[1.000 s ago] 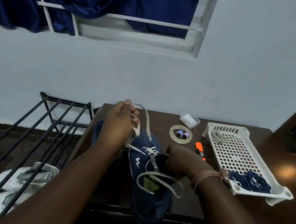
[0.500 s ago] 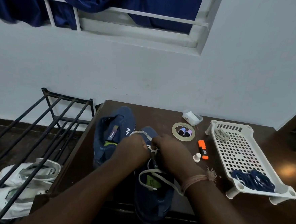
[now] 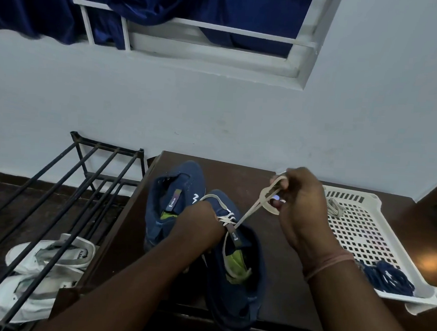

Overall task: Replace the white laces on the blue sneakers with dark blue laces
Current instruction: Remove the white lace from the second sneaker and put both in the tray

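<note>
The right hand [image 3: 301, 204] is raised above the bench [image 3: 281, 281], fingers clamped on a looped length of white lace [image 3: 247, 214] that runs taut down to the eyelets of the near blue sneaker [image 3: 235, 282]. The left hand [image 3: 198, 228] rests on that sneaker; whether its fingers grip cannot be told. The dark blue laces [image 3: 385, 279] lie in the white tray [image 3: 363, 227] to the right.

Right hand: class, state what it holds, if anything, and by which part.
The right hand holds the white lace by its pulled-out looped length, above the near sneaker.
</note>
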A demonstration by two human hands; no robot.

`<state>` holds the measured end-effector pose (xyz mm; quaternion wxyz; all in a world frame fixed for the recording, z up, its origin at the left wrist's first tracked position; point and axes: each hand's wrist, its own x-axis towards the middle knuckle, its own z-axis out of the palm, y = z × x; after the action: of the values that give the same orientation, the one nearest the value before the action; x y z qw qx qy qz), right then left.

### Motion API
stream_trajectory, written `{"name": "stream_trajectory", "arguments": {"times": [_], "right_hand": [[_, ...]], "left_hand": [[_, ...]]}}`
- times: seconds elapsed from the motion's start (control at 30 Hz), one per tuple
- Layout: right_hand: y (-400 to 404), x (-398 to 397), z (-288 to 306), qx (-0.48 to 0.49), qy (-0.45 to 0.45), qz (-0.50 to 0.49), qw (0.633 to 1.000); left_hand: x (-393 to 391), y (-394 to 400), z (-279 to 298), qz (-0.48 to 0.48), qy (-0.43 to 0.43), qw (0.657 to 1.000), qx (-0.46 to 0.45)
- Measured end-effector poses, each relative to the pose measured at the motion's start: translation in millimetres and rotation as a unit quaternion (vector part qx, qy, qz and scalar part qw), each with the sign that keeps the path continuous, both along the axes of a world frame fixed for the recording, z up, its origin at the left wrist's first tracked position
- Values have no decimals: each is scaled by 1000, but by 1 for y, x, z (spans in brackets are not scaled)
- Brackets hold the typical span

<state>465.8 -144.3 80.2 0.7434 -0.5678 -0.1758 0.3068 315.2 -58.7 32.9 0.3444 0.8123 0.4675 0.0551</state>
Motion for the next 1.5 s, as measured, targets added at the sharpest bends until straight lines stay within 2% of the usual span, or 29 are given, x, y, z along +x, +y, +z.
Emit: {"name": "stream_trajectory", "arguments": {"times": [0.13,0.23,0.4,0.47,0.5,0.53,0.57,0.6,0.67,0.8,0.97,1.07,1.13,1.2,1.27,1.33,1.37,1.43,1.47,1.5], "right_hand": [[-12,2,27,201,105,-13,974],[-23,10,38,222,150,-4,964],[-34,25,44,241,116,-32,963],[-31,30,36,140,60,-58,987],[-28,31,29,24,-29,-62,997],[-25,30,21,-120,-156,-41,980],[-23,25,12,-234,-268,7,934],[-22,18,4,-303,-340,61,888],[-21,0,-9,-376,-372,161,833],[-15,-23,-20,-432,-435,207,763],[-15,-24,-23,-442,-467,203,739],[-15,-14,-27,-457,-449,186,745],[-16,-10,-27,-470,-442,187,741],[-18,-8,-27,-473,-444,181,739],[-18,-9,-27,-474,-448,171,738],[-18,-7,-27,-478,-447,156,740],[-18,-6,-26,-481,-447,149,739],[-18,-5,-25,-487,-448,148,735],[-18,-5,-26,-486,-448,152,735],[-18,-6,-27,-485,-445,158,736]], "left_hand": [[1,2,-8,14,-8,1000,-2],[1,0,-9,14,-8,1000,11],[1,-3,-15,-17,-28,998,54],[3,-5,-19,-44,-45,994,84],[4,-6,-20,-60,-44,992,104],[5,-6,-22,-72,-42,988,133],[6,-7,-24,-79,-39,982,165],[6,-7,-26,-82,-36,977,196],[7,-8,-27,-88,-25,966,244],[10,-7,-28,-106,-21,956,272],[13,-6,-24,-84,-67,960,257],[16,-6,-21,-20,-117,975,186],[16,-3,-18,11,-163,982,92],[16,-5,-12,-8,-205,979,-4],[18,-10,-6,-50,-208,976,-41],[19,-13,0,-85,-154,984,4],[18,-12,0,-112,-102,986,71],[15,-8,-3,-164,-4,964,208],[14,-7,-5,-172,7,955,240],[13,-6,-6,-173,-16,958,227]]}}
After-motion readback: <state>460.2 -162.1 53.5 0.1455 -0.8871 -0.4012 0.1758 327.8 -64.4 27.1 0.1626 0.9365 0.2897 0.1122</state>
